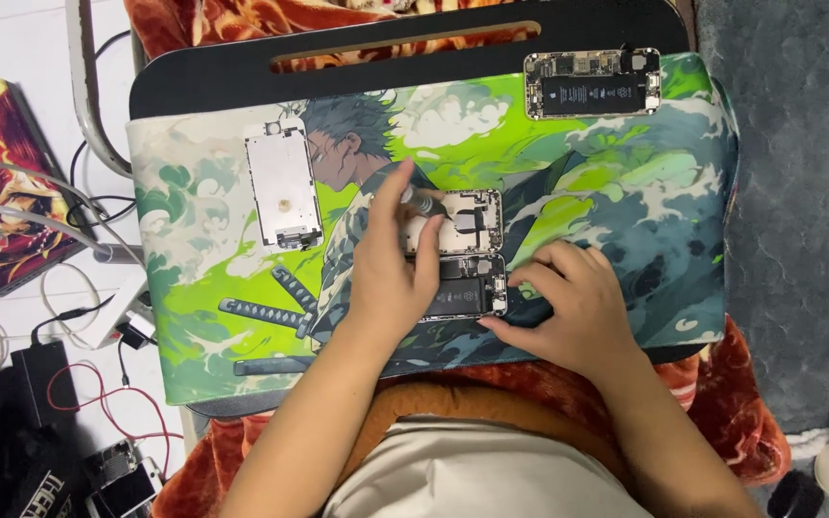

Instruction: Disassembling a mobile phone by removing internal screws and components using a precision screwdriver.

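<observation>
Opened phone housing (462, 269), a rectangular metal shell with its black battery and circuit parts exposed, lies in the middle of a green and white illustrated desk mat (626, 163), with its own detached panel folded open just above it. Left hand (390, 264) rests over the left end of this housing, its fingers curled together and pinching a slim grey-tipped screwdriver (422, 201) whose tip points down at the upper panel. Right hand (578, 302) lies flat on the mat at the right end of the housing, fingers slightly spread, with the fingertips touching the shell's lower right edge. On the same mat, 2 more pieces sit well apart: a white phone screen panel (283, 184) face down to the left, and a second opened phone body with a black battery (593, 83) near the top right corner. Tangled black, white and red cables (98, 384) lie on the surface beside the mat's left edge.
</observation>
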